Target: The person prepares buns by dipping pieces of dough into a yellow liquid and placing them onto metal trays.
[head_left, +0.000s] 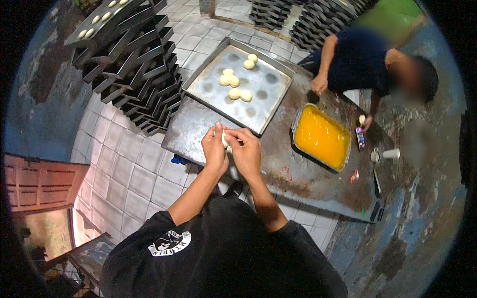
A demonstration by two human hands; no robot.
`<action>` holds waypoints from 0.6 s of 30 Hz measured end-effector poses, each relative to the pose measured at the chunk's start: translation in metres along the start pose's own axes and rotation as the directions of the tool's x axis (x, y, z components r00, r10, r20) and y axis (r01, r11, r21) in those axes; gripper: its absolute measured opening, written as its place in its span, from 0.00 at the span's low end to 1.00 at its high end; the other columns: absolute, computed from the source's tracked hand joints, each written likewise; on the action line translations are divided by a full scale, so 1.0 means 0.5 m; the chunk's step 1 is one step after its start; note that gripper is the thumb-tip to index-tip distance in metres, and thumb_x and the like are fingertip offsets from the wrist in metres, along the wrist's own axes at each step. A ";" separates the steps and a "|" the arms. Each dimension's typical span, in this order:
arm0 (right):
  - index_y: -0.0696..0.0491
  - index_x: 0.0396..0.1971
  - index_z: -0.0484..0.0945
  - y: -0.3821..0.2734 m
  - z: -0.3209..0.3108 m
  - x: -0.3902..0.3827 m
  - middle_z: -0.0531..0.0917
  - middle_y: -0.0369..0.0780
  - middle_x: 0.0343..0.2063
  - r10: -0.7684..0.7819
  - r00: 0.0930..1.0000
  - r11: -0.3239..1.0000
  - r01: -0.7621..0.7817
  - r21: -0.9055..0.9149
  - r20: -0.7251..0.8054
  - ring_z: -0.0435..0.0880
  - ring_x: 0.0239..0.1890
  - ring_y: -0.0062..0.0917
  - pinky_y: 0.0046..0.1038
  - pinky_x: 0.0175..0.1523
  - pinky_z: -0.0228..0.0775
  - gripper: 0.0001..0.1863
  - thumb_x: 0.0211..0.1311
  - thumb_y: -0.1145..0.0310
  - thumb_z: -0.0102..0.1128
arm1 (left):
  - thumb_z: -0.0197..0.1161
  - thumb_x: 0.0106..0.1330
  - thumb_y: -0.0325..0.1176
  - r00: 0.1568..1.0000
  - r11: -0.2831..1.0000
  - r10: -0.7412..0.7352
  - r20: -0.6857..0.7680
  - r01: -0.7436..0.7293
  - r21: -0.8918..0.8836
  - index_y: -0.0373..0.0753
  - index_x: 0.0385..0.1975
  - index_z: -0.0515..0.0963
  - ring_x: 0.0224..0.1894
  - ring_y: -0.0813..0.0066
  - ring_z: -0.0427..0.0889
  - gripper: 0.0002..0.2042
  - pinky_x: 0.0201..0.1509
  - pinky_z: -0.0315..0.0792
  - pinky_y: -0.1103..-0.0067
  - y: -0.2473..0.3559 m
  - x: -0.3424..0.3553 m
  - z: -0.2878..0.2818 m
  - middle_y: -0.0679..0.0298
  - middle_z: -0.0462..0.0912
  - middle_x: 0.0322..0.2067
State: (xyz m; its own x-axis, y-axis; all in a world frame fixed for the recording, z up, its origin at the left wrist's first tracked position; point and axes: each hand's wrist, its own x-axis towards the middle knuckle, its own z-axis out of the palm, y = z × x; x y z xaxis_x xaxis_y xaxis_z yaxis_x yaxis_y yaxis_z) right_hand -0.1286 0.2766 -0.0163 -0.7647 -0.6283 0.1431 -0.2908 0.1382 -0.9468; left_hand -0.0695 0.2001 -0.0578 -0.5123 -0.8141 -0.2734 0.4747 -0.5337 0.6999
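Over the near edge of the table, my left hand [214, 148] and my right hand [246, 153] meet around a small pale dough ball [225, 140]. Most of the dough is hidden by my fingers, which are closed on it from both sides. Just beyond my hands lies a large square metal baking tray [258, 111]. Several dough balls sit on it, among them a touching cluster [228, 80], a pair [240, 95] and another pair [250, 62] towards its far side.
A rectangular pan of glossy yellow-orange filling [322, 136] stands right of the tray on the worn table [293, 181]. A co-worker [348, 59] leans at the far right, one hand by a pale ball. A white cup [391, 154] stands nearby. Stacked dark trays [134, 74] rise at left.
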 end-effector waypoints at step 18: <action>0.63 0.58 0.76 0.101 0.254 0.340 0.86 0.39 0.44 0.353 0.390 0.578 -0.806 0.130 0.850 0.84 0.45 0.21 0.24 0.53 0.77 0.24 0.65 0.70 0.70 | 0.53 0.77 0.37 0.944 0.669 0.075 0.321 -0.286 0.686 0.33 0.45 0.84 0.67 0.59 0.70 0.15 0.71 0.63 0.67 0.134 0.354 -0.211 0.55 0.79 0.60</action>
State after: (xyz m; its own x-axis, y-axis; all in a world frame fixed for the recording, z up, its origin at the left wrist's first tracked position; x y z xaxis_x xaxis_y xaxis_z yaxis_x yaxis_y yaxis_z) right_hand -0.2004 0.0796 -0.0765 0.0879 -0.8475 -0.5234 0.5226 0.4866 -0.7001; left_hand -0.0528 -0.0038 -0.1287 -0.6775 -0.7355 0.0060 -0.0272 0.0332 0.9991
